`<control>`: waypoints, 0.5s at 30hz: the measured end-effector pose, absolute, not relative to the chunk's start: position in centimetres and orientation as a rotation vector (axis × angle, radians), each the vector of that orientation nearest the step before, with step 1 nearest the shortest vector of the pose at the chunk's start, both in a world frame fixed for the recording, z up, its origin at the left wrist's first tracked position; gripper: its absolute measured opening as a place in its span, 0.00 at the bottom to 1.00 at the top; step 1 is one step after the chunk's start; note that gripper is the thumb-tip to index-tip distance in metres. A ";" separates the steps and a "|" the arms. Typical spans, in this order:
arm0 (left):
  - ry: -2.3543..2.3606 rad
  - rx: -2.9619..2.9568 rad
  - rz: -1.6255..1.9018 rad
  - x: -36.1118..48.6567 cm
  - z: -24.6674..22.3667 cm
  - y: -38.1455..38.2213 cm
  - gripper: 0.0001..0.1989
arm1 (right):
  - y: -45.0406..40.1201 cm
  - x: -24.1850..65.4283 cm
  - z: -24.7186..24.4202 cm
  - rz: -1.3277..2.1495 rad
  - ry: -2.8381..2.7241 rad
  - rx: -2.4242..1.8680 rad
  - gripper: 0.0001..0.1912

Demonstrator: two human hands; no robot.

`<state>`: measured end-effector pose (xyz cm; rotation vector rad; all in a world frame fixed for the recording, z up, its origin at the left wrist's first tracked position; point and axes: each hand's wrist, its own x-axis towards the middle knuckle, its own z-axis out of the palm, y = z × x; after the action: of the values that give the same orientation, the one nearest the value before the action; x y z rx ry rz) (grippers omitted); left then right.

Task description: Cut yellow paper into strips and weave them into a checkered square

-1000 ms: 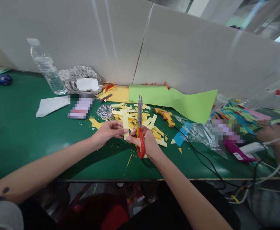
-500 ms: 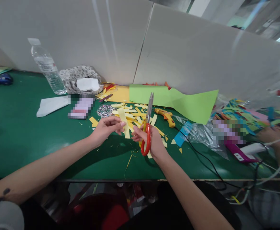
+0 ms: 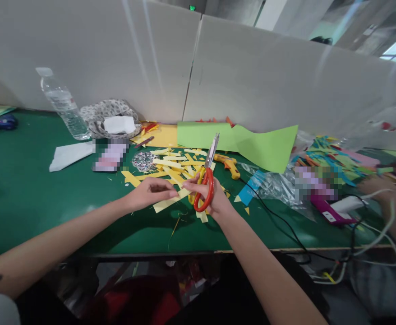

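Note:
Between my two hands lies a pale yellow paper strip (image 3: 166, 204), slanting up to the right. My left hand (image 3: 152, 193) pinches it between thumb and fingers. In my right hand (image 3: 214, 198) are scissors (image 3: 204, 201) with red and yellow handles, blades pointing up and away from me. The thumb and fingertips of that hand also touch the strip's right end. Behind the hands, a loose pile of cut yellow paper strips (image 3: 174, 164) covers the green table (image 3: 123, 232).
A yellow glue gun (image 3: 230, 164) with a black cord lies right of the pile, before green paper (image 3: 265, 146). A water bottle (image 3: 64, 108), a cloth bag (image 3: 110, 110) and a phone (image 3: 112, 155) are at left. Another person's hand (image 3: 375, 189) is at right, near a magenta power strip (image 3: 331, 212).
The paper strip has turned from nearly upright to a low slant, and my right fingers now meet its end. The camera view has shifted slightly.

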<state>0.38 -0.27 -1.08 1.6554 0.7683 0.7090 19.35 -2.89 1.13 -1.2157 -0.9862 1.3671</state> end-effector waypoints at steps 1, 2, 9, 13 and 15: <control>0.797 1.660 0.665 0.4 -0.9 -0.5 0.11 | -3.0 19.4 1.1 1.357 -1.004 -1.204 0.22; 0.810 1.661 0.615 0.2 -0.7 -0.7 0.10 | -3.1 19.4 1.0 1.353 -1.019 -1.189 0.22; 0.944 1.692 0.439 -2.8 1.1 -3.1 0.08 | -4.4 17.5 0.7 1.407 -1.166 -1.232 0.25; 1.038 1.657 0.445 -4.8 1.3 -5.2 0.08 | -5.0 16.3 -0.2 1.449 -1.230 -1.295 0.21; 1.056 1.642 0.457 -5.3 0.9 -5.7 0.08 | -5.1 15.9 -0.9 1.463 -1.284 -1.278 0.20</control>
<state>-5.27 -5.66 0.94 1.6417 1.0561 0.4571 15.89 -5.12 -0.86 -1.2777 -1.2843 1.4633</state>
